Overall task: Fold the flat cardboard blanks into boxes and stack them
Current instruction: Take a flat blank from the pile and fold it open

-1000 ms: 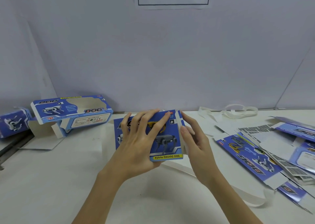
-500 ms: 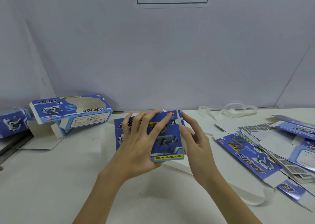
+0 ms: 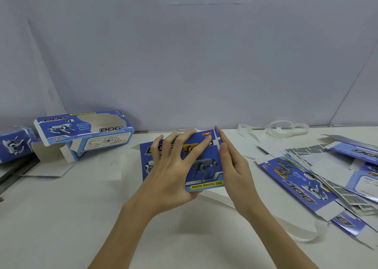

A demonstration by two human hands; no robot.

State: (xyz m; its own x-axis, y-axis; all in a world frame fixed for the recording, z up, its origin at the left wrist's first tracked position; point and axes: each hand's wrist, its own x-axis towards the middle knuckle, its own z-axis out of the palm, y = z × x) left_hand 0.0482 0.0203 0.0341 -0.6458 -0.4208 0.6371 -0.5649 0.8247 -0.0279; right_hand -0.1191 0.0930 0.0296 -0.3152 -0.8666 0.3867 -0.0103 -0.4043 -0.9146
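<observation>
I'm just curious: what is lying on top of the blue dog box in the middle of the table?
The left hand lies spread over the blue dog box, fingers straight, while the right hand presses its right edge. The printed picture under the palm is hidden.

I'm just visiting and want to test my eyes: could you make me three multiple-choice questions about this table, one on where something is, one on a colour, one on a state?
1. Where does the pile of flat blue cardboard blanks lie?
A. right of the hands
B. left of the hands
C. on the wall

2. What colour is the strip reading FUNNY MOVING DOG on the blue cardboard box being folded?
A. red
B. yellow
C. green

3. How does the left hand meet that box?
A. clear above it
B. fingers spread over its printed face
C. curled in a fist beside it

Answers: 1 A, the blanks fan out at the table's right edge. 2 B, the strip is yellow. 3 B, the fingers splay across the print.
</observation>
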